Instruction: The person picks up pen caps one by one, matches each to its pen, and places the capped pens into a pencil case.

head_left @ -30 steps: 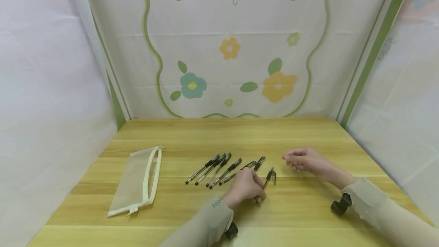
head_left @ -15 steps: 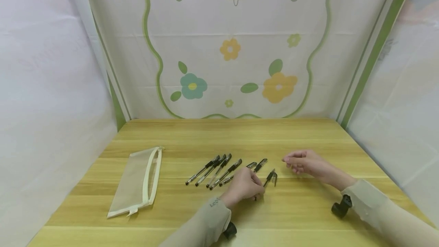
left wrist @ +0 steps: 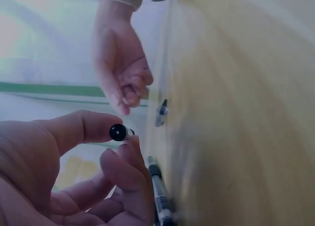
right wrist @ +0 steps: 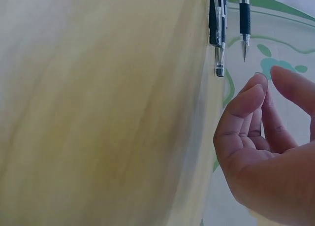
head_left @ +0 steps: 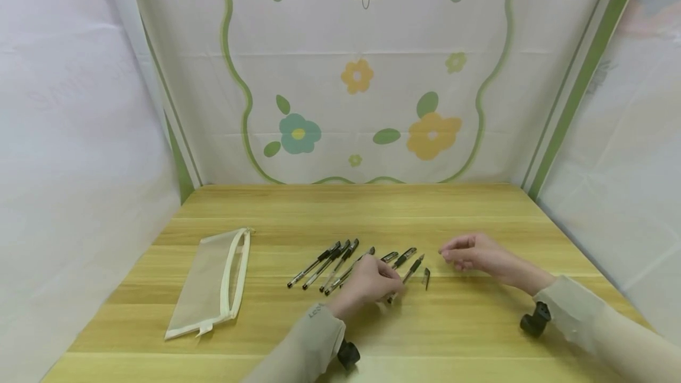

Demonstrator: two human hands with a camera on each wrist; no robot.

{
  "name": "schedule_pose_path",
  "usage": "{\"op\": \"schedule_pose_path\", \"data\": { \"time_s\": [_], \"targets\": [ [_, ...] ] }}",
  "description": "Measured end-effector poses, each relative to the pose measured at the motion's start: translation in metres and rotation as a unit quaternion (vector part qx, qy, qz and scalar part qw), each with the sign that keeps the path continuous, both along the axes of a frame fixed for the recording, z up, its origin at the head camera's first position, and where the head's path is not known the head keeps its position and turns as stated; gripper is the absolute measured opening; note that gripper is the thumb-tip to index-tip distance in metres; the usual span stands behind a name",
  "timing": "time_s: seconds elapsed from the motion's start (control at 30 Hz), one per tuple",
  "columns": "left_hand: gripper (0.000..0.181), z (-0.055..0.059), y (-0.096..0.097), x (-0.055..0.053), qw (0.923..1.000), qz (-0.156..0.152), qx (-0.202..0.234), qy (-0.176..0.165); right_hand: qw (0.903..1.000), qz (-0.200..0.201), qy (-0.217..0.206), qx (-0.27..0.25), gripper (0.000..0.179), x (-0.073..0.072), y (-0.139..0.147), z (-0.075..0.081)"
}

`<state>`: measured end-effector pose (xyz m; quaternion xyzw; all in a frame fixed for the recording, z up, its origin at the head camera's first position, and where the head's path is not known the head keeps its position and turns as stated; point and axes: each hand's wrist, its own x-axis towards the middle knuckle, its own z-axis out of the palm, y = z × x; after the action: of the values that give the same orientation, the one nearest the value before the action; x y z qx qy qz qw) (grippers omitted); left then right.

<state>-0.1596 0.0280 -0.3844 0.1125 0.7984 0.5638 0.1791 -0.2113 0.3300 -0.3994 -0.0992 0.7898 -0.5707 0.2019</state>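
My left hand [head_left: 372, 279] pinches an uncapped black gel pen [head_left: 414, 269] near its rear end, the bare tip pointing up and right in the head view. In the left wrist view the pen's round black end [left wrist: 118, 132] sits between thumb and index finger. To the pen's right, a clear pen cap [head_left: 427, 278] with a dark clip lies on the table. My right hand [head_left: 473, 253] hovers beyond the cap, fingers loosely curled and holding nothing. The right wrist view has the pen's metal tip [right wrist: 245, 53] a short way from those fingertips.
Several capped black pens [head_left: 314, 265] lie slanted side by side left of my left hand, which partly covers some of them. Farther left is a beige mesh zip pouch [head_left: 204, 282], its zipper gaping. Fabric walls enclose the wooden table [head_left: 340, 205] at the back and sides.
My left hand has moved a little left and drawn the pen away from the cap, which stays on the table. The right hand has hardly moved.
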Motion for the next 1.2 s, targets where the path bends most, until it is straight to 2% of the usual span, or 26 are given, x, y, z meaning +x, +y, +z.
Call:
{"op": "schedule_pose_path", "data": {
  "time_s": [0.2,0.3,0.5,0.6,0.77,1.03,1.2],
  "targets": [
    [0.006,0.009,-0.008,-0.007,0.9996,-0.002,0.028,-0.011,0.9966,-0.010,0.030,0.076,0.037,0.009,-0.011,0.003],
    [0.006,0.014,-0.012,-0.011,0.9992,-0.001,0.039,-0.007,0.9946,-0.006,0.037,0.096,0.037,0.013,-0.021,0.003],
    [0.012,0.027,-0.022,-0.018,0.9980,0.010,0.062,-0.007,0.9934,0.000,0.062,0.097,0.041,0.019,-0.037,-0.001],
    [0.014,0.030,-0.026,-0.021,0.9983,0.012,0.057,0.000,0.9932,-0.004,0.073,0.090,0.044,0.021,-0.041,-0.003],
    [0.011,0.035,-0.030,-0.022,0.9975,0.011,0.070,-0.009,0.9920,-0.012,0.088,0.089,0.045,0.022,-0.044,-0.005],
    [0.012,0.039,-0.033,-0.022,0.9953,0.013,0.093,-0.021,0.9902,-0.013,0.097,0.100,0.044,0.020,-0.046,-0.009],
    [0.011,0.039,-0.034,-0.023,0.9942,0.009,0.106,-0.018,0.9883,-0.007,0.104,0.111,0.042,0.017,-0.046,-0.013]
  ]
}}
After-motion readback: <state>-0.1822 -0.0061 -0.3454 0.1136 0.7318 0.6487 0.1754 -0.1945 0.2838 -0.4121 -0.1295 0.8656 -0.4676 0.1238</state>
